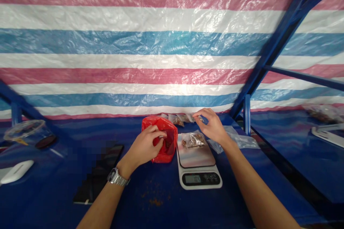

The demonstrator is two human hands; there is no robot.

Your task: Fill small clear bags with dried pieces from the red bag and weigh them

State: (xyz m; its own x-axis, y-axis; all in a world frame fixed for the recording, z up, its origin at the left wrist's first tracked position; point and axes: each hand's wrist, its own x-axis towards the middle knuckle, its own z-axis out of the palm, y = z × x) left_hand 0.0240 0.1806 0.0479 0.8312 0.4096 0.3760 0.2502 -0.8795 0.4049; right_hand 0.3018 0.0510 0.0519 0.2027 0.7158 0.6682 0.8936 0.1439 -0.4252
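We have several filled packets [176,120] at the back and one clear bag [194,140] on the scale [197,158]; some contents remain in the red bag [164,158]. Our left hand [146,144] curls at its mouth, our right hand [211,126] bends near the packets; whether either grips anything, we cannot tell.

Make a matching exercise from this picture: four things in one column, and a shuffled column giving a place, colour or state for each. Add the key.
Column one
1. Red bag
2. Small clear bag
3. Wristwatch
4. Scale

Column two
A. Lies on top of the scale, with brownish contents
B. White-bodied, with a digital display
C. Open, with the left hand at its mouth
D. Worn round the left wrist

Pairs: 1-C, 2-A, 3-D, 4-B
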